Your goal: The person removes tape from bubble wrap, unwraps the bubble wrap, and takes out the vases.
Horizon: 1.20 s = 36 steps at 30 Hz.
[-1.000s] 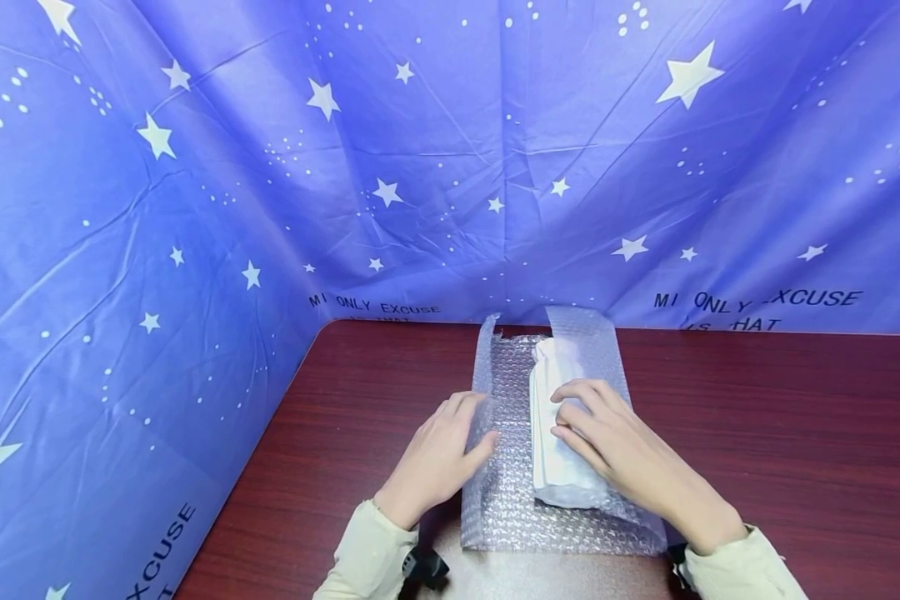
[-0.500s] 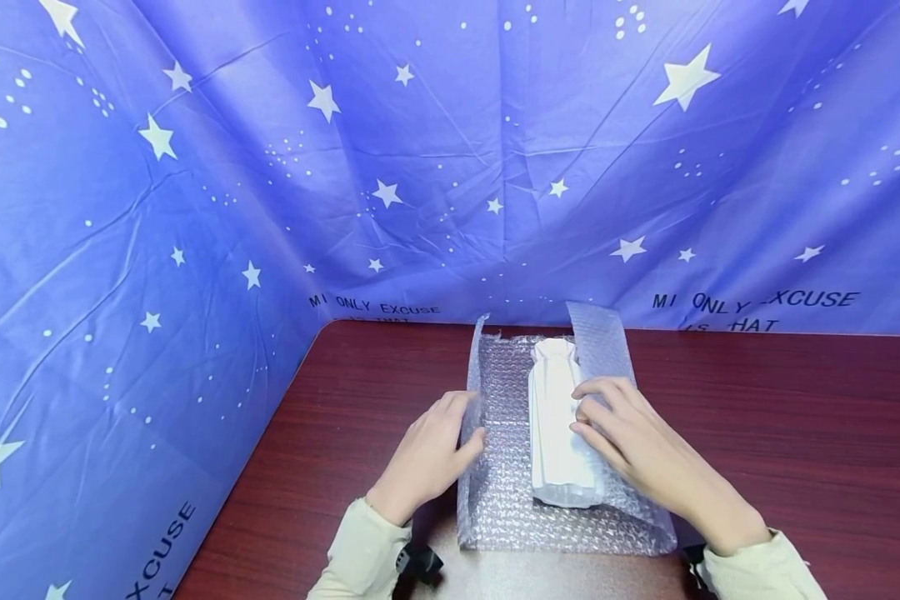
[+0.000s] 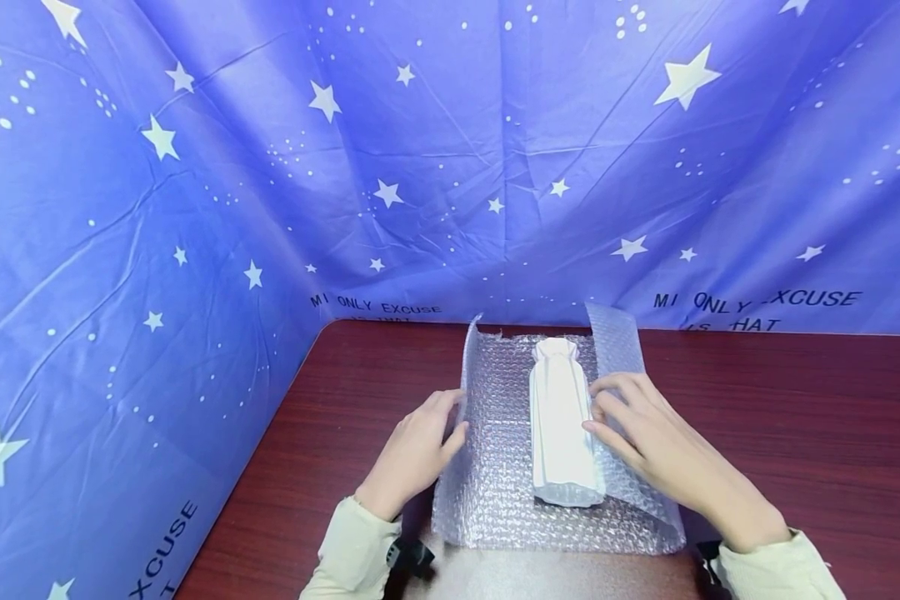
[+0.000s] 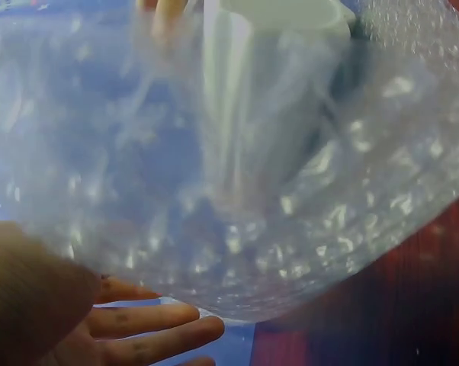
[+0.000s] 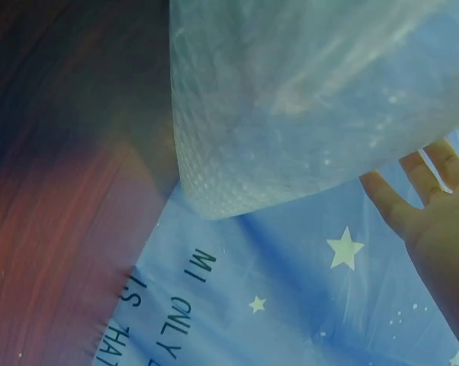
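A white ribbed vase-shaped object (image 3: 562, 417) lies on a sheet of bubble wrap (image 3: 495, 483), its narrow neck pointing away from me. Both side flaps of the sheet stand raised. My left hand (image 3: 412, 454) is at the left flap, its fingertips touching the edge; in the left wrist view its fingers (image 4: 161, 339) are straight and spread behind the clear film. On the other side, my right hand (image 3: 652, 442) touches the right flap (image 3: 618, 346) beside the vase. Extended fingers (image 5: 389, 200) meet the wrap in the right wrist view.
A dark red wood-grain table (image 3: 780, 433) carries the wrap. Behind it and to the left hangs a blue star-printed cloth (image 3: 450, 167), close to the table's far edge. Black wrist-camera mounts (image 3: 412, 557) sit below the hands.
My left hand has moved left and my right hand right. The two flaps have spread apart with them, uncovering more of the white vase-shaped object, which stays in place.
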Each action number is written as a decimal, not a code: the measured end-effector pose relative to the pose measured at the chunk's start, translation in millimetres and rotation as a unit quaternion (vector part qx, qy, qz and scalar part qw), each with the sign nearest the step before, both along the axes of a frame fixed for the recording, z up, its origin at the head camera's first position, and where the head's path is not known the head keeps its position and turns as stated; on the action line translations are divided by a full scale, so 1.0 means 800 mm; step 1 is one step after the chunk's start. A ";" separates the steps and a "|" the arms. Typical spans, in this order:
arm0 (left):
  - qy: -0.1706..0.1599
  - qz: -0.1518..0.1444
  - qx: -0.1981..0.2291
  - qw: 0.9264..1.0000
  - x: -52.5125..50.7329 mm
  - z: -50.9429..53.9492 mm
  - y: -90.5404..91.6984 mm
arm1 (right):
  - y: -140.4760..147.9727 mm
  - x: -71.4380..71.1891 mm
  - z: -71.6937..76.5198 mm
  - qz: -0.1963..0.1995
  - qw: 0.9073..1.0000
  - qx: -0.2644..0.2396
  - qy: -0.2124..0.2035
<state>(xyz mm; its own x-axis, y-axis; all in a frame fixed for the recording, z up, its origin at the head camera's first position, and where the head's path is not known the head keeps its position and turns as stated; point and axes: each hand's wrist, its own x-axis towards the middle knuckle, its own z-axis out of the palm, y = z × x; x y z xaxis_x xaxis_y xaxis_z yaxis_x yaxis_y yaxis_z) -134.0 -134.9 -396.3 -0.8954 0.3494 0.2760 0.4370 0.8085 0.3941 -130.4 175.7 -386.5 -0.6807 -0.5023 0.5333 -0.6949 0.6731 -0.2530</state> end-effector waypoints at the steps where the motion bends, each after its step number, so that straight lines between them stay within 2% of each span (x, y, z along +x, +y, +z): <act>1: -0.001 0.002 0.004 1.000 0.000 0.000 -0.002 | 0.001 0.000 0.000 -0.002 1.000 0.001 -0.003; 8: -0.017 0.000 0.036 0.999 0.001 -0.004 -0.015 | 0.012 0.006 -0.001 -0.020 0.999 0.004 -0.032; 15: -0.072 -0.014 0.092 0.993 -0.003 -0.006 -0.028 | 0.028 0.011 -0.004 -0.033 0.998 0.012 -0.042; 20: -0.063 -0.008 0.087 0.994 -0.003 -0.006 -0.034 | 0.037 0.012 -0.003 -0.050 0.997 0.018 -0.055; 24: -0.060 0.000 0.082 0.995 -0.003 -0.005 -0.039 | 0.044 0.014 -0.002 -0.062 0.995 0.020 -0.082; 31: -0.085 0.010 0.093 0.992 -0.007 -0.007 -0.046 | 0.060 0.014 -0.003 -0.084 0.987 0.025 -0.137; 36: -0.097 0.008 0.102 0.990 -0.010 -0.010 -0.050 | 0.074 0.011 -0.008 -0.090 0.986 0.033 -0.133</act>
